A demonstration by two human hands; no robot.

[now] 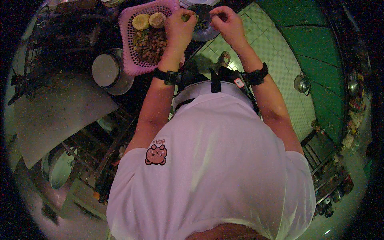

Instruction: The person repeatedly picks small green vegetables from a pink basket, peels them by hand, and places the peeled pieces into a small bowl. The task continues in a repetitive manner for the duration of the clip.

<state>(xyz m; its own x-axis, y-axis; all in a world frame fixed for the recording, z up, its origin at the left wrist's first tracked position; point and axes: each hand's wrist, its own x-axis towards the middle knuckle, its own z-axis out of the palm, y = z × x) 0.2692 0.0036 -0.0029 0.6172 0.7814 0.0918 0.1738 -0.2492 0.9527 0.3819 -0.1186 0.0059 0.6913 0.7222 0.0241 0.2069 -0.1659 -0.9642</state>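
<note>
My left hand (180, 28) is curled at the right edge of a pink plastic basket (124, 39). Its thumb and fingertips point toward a dark round bowl (207, 36). Something greenish shows at those fingertips, too blurred to tell whether it is held. My right hand (229, 24) is bent over the right side of the bowl, thumb near the fingers; anything between them is hidden. Small green bits lie in the bowl. Inside the basket are many small brown pieces (150, 45), like beans or nuts, some greenish ones, and two pale yellow round pieces (149, 21).
A round lidded pot or container (105, 70) stands left of the basket. Further left is a grey flat surface (66, 108), with metal pans (62, 168) on a rack below. Green cabinet fronts (318, 69) line the right side, beyond a tiled floor (279, 66).
</note>
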